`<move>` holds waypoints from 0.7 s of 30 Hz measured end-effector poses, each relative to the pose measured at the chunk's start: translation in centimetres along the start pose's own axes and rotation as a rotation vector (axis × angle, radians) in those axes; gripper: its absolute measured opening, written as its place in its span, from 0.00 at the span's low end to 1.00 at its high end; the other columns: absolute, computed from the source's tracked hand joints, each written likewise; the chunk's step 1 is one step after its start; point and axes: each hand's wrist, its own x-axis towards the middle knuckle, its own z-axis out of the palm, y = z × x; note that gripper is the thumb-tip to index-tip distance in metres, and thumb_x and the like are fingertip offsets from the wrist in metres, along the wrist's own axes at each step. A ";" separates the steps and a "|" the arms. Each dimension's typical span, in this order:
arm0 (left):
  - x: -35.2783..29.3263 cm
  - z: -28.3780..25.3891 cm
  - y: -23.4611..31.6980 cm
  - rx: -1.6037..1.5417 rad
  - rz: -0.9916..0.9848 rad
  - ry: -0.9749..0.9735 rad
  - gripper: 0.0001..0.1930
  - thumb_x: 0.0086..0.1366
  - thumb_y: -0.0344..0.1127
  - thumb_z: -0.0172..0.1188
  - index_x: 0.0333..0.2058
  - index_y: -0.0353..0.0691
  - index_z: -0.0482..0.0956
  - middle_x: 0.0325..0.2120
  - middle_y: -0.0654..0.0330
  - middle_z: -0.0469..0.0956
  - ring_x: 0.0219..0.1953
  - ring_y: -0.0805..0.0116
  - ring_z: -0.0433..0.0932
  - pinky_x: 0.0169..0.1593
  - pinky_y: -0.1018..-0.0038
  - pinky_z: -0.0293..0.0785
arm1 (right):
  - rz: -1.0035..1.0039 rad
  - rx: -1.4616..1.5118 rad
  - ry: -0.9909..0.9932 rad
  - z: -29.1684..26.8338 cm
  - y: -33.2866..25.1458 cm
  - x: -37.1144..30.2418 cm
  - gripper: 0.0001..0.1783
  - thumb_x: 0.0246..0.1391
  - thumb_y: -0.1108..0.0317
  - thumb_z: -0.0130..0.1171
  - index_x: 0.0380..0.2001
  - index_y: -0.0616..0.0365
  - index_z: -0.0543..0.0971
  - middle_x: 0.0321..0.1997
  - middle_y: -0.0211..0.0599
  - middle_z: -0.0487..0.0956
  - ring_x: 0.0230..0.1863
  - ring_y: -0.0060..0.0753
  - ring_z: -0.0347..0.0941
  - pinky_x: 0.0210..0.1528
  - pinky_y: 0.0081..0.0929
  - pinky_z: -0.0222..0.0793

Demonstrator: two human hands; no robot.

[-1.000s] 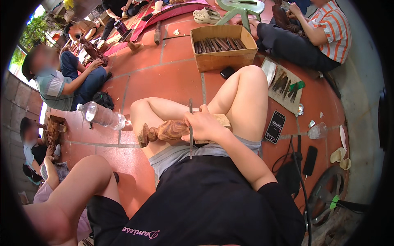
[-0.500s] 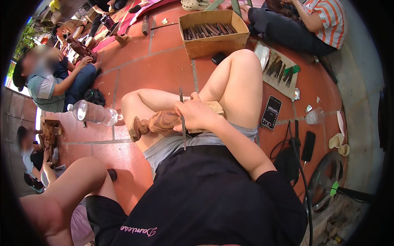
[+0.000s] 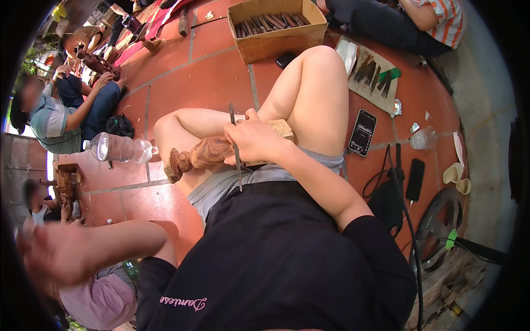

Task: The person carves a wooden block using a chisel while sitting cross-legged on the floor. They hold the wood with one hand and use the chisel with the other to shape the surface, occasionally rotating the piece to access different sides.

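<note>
My right hand (image 3: 255, 140) is closed around a thin metal file (image 3: 236, 144), which runs crosswise over a carved wooden piece. That carving (image 3: 208, 152) lies across my lap, its narrow knobbed end toward my left knee. A pale, squared wood block (image 3: 280, 129) forms its other end, under and beyond my right hand. My left hand (image 3: 52, 251) is raised off to the far left, away from the carving. Motion smears its fingers, so whether it holds anything cannot be made out.
A cardboard box (image 3: 281, 45) of chisel-like tools stands ahead, with more tools on a cloth (image 3: 381, 96). A phone (image 3: 362, 132), plastic cup (image 3: 423, 138), cable (image 3: 411, 231) and fan-like wheel (image 3: 439, 231) lie right. Left are a plastic bottle (image 3: 121, 149) and seated people (image 3: 61, 118).
My left arm has swung, bringing the forearm and blurred hand into view at the far left. My right hand stays on the file and carving. The whole view has shifted slightly.
</note>
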 end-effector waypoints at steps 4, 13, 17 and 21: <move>-15.1 9.7 -0.6 -0.556 -0.995 0.249 0.25 0.70 0.41 0.51 0.61 0.36 0.62 0.46 0.56 0.72 0.44 0.68 0.73 0.46 0.74 0.73 | -0.019 -0.010 0.022 0.0 0.4 -0.1 0.27 0.36 0.47 0.72 0.26 0.53 0.69 0.23 0.38 0.77 0.29 0.42 0.71 0.48 0.34 0.53; -30.7 12.8 5.8 -0.999 -2.134 -0.196 0.40 0.65 0.69 0.40 0.54 0.32 0.68 0.39 0.55 0.76 0.37 0.69 0.78 0.30 0.80 0.76 | 0.002 -0.008 0.050 -0.4 -0.3 -0.2 0.26 0.34 0.49 0.73 0.27 0.52 0.70 0.26 0.37 0.77 0.33 0.41 0.72 0.47 0.35 0.55; -27.8 16.2 5.0 -0.974 -2.047 0.209 0.36 0.66 0.63 0.47 0.59 0.38 0.64 0.50 0.53 0.73 0.52 0.61 0.74 0.49 0.64 0.78 | -0.035 -0.030 0.098 -0.5 -1.1 -0.4 0.25 0.33 0.50 0.73 0.27 0.52 0.70 0.26 0.36 0.77 0.36 0.41 0.73 0.47 0.35 0.56; -29.3 18.4 3.5 -0.860 -1.944 0.449 0.28 0.65 0.50 0.57 0.57 0.39 0.65 0.54 0.51 0.71 0.56 0.55 0.72 0.57 0.56 0.73 | -0.011 -0.055 0.105 -0.9 -2.3 -0.7 0.26 0.35 0.50 0.73 0.27 0.54 0.70 0.26 0.36 0.76 0.37 0.39 0.73 0.49 0.37 0.55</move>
